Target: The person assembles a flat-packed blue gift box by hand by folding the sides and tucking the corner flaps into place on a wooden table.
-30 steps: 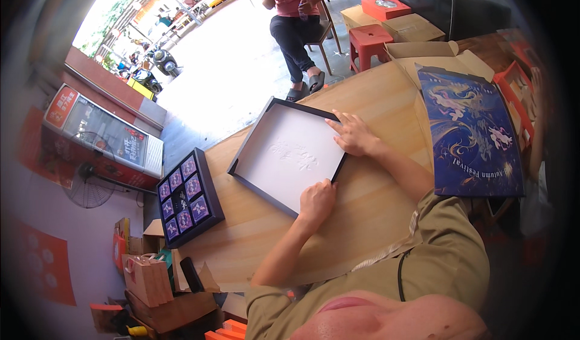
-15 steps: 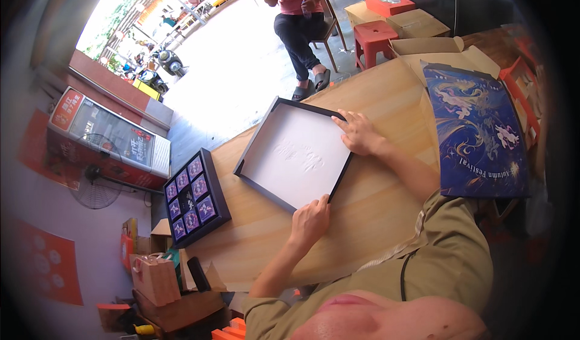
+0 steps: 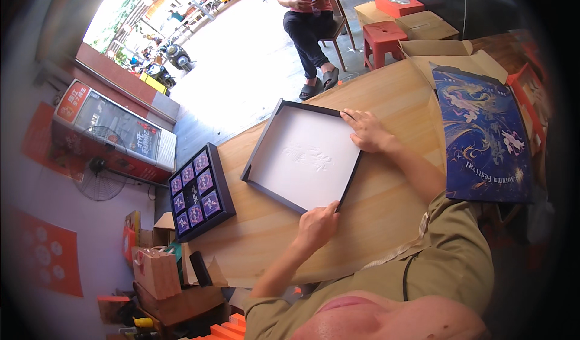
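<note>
A large square box lid (image 3: 302, 159), dark-walled and white inside, lies with its hollow side up on the wooden table. My left hand (image 3: 319, 225) grips its near corner, fingers curled over the wall. At the far right corner my right hand (image 3: 367, 130) holds the wall with thumb and fingers. Faint embossed shapes show in the white panel. To the left, a dark gift box (image 3: 202, 194) holds several small purple patterned packs in a grid. Nothing touches it.
On the right, a blue decorated box or bag (image 3: 483, 137) stands by an opened cardboard carton (image 3: 441, 49). A black phone-like object (image 3: 199, 269) is at the table's near left edge. Beyond the table (image 3: 266, 243), a person (image 3: 308, 32) sits near a red stool (image 3: 383, 41).
The whole view has shifted slightly, moving the scene right and down. Both hands keep their hold on the lid. The seated person's hands have come together.
</note>
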The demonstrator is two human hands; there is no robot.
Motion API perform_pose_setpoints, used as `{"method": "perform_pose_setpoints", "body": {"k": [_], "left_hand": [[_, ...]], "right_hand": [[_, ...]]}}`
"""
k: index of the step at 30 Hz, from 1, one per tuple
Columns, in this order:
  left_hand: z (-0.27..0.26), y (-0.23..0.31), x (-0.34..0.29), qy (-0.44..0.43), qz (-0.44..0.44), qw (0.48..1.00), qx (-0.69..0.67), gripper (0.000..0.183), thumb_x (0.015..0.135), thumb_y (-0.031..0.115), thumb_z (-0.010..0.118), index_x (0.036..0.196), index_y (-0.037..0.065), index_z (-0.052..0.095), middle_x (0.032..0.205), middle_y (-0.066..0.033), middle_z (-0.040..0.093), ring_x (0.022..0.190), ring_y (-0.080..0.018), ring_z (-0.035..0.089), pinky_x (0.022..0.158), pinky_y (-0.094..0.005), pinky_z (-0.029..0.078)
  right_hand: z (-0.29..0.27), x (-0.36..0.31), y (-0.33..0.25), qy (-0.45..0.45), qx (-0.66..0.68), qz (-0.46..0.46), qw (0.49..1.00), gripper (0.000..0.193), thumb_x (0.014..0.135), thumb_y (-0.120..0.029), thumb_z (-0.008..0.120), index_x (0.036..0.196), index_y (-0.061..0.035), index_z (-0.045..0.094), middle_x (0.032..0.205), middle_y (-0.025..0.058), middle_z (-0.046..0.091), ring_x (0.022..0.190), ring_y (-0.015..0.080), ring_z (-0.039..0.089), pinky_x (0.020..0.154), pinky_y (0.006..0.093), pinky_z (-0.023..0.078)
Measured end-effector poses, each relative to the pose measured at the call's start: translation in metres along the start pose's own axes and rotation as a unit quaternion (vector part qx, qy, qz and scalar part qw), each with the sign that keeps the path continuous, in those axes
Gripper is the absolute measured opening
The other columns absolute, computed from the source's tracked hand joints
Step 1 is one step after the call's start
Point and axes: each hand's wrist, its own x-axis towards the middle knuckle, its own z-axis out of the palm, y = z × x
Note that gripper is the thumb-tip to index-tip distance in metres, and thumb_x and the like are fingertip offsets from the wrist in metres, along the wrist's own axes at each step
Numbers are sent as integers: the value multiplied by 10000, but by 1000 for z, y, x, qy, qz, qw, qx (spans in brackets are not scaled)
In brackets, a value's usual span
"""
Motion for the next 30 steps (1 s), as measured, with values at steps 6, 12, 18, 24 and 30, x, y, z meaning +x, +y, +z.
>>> {"method": "perform_pose_setpoints", "body": {"k": [6, 12, 18, 24, 30], "left_hand": [[-1, 4, -7, 39, 122, 992, -14, 447, 888, 213, 766, 1265, 1, 656, 789, -86, 665, 728, -279, 650, 672, -407, 541], [28, -5, -15, 85, 148, 985, -13, 434, 900, 141, 735, 1286, -31, 639, 784, -70, 620, 729, -244, 620, 670, -364, 532], [31, 30, -15, 79, 164, 983, 12, 487, 888, 205, 741, 1310, -17, 638, 810, -72, 612, 745, -236, 611, 683, -359, 524], [17, 27, -24, 70, 71, 995, 16, 222, 825, 230, 794, 929, 67, 685, 864, -53, 625, 825, -238, 612, 733, -375, 507], [32, 38, -23, 95, 87, 992, -8, 205, 860, 215, 774, 777, 82, 641, 869, -35, 606, 855, -222, 595, 773, -365, 503]], "right_hand": [[1, -1, 6, 1, -3, -21, 1000, 682, 927, -243, 556, 1562, -39, 414, 1612, 163, 415, 1443, 302, 440, 1165, 471, 332], [-1, 3, 6, 10, 11, -30, 999, 705, 900, -214, 576, 1563, -43, 407, 1583, 158, 455, 1433, 294, 451, 1162, 466, 340], [2, 2, 18, -21, 11, -65, 998, 707, 890, -180, 591, 1558, -37, 408, 1578, 160, 457, 1439, 309, 443, 1169, 465, 337], [0, 3, 20, -9, 45, -68, 997, 731, 893, -198, 610, 1567, -24, 386, 1566, 189, 459, 1450, 337, 425, 1206, 455, 305], [-3, 4, 16, -37, 26, -39, 998, 743, 951, -287, 644, 1590, -43, 354, 1560, 182, 453, 1433, 339, 441, 1208, 454, 290]]}}
